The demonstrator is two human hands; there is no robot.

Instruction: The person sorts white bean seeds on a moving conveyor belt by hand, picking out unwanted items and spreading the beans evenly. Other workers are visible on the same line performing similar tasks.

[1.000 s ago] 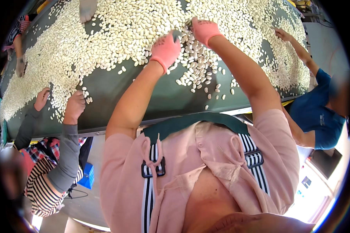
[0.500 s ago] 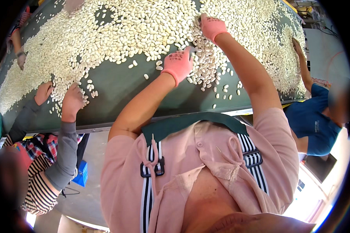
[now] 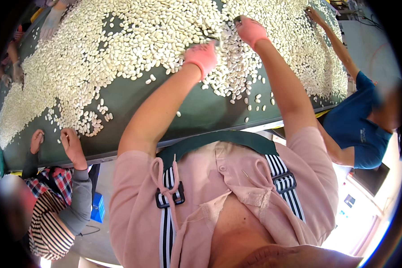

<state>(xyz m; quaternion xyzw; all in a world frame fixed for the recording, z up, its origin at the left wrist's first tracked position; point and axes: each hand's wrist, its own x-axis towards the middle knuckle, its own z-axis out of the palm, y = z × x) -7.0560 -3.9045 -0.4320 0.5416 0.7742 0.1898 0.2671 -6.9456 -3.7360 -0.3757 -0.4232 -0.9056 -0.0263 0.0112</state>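
Note:
White beans (image 3: pixel 161 31) lie spread in a wide layer on a dark green table top (image 3: pixel 134 100). My left hand (image 3: pixel 201 57), in a pink glove with dark writing on its back, is low among them near the middle. Its fingers point away, blurred and partly hidden. To its right and a little farther off, my right hand (image 3: pixel 253 31) wears a matching glove and touches the beans. A dark fingertip part shows at its left side; the other fingers are bent down out of sight. Between and below my hands lies a patch of duller beans (image 3: pixel 234 73).
On the left, a co-worker in a striped top (image 3: pixel 53 223) has both hands by the table's near edge. A co-worker in a blue shirt (image 3: pixel 357 120) reaches across at the right. Other workers' gloved hands (image 3: pixel 52 22) show at the far left. A blue box (image 3: pixel 97 208) stands below the table.
My left hand has moved slightly away and left; my right hand has shifted a little right. More beans lie between them. The left co-worker's hands have drawn back, and the right co-worker reaches farther.

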